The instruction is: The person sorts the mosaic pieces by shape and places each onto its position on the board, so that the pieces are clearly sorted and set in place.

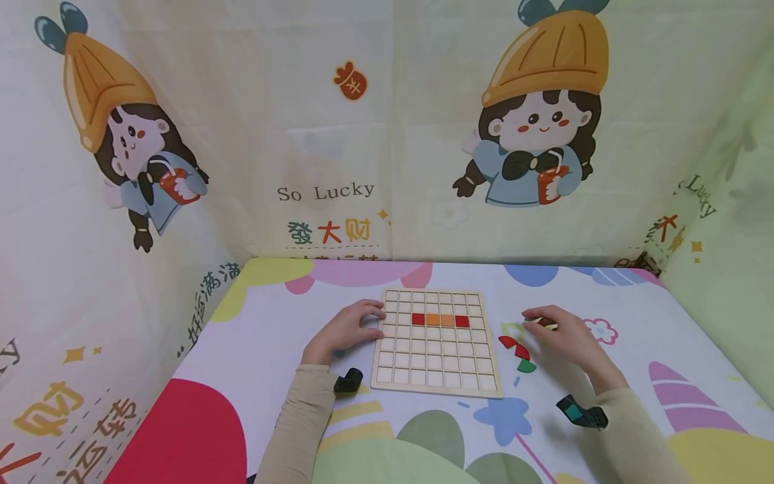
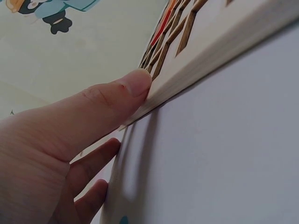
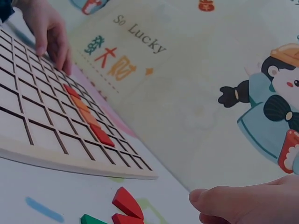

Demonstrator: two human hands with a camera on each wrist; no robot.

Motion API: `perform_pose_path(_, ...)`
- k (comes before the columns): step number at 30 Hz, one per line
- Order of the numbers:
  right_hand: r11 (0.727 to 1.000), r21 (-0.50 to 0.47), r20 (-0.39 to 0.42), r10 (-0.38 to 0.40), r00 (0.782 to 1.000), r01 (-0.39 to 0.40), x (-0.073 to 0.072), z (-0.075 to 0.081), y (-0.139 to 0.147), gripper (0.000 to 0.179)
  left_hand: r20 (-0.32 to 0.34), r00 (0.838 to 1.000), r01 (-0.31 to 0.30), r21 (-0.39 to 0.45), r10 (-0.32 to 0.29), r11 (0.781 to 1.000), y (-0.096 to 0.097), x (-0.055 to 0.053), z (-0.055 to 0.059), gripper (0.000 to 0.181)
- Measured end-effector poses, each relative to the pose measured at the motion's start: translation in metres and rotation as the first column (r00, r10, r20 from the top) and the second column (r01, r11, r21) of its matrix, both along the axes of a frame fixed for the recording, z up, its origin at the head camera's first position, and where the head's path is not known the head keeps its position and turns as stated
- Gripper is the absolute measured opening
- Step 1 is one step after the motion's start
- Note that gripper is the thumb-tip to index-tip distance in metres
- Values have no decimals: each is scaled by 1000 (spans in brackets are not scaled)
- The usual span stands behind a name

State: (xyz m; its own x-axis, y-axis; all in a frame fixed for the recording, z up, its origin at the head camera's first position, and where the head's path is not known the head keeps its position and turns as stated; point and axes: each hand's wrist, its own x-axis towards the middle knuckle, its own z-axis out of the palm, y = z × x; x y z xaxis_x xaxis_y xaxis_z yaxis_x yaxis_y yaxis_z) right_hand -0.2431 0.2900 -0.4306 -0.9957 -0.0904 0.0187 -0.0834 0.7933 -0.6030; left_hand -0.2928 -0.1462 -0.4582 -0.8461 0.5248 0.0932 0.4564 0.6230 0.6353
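Observation:
A square wooden grid board (image 1: 435,392) lies on the table, with two red tiles and two orange tiles (image 1: 440,320) side by side in one row. At the board's left edge, my left hand (image 1: 347,329) rests its thumb (image 2: 133,86) on the rim, the other fingers loosely bent. To the right of the board, my right hand (image 1: 559,333) has its thumb and fingers curled together. Small dark red and green pieces (image 1: 547,323) show between them, partly hidden by the fingers. Red pieces (image 1: 521,351) and a green piece (image 1: 527,366) lie just below this hand.
A patterned cloth (image 1: 290,309) covers the table, and printed fabric (image 1: 423,148) hangs behind and at both sides. Each wrist wears a black strap device (image 1: 583,412).

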Motion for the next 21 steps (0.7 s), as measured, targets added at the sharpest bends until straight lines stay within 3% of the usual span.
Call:
perform_pose_path(7, 1000, 7, -31, 6, 1000, -6, 10, 0, 12, 44, -9, 1000, 3, -5, -3, 1000, 0, 0, 0, 36)
perform_pose_path(21, 1000, -14, 1, 28, 1000, -28, 25, -15, 10, 41, 4, 1000, -7, -5, 7, 1000, 0, 1, 1, 35)
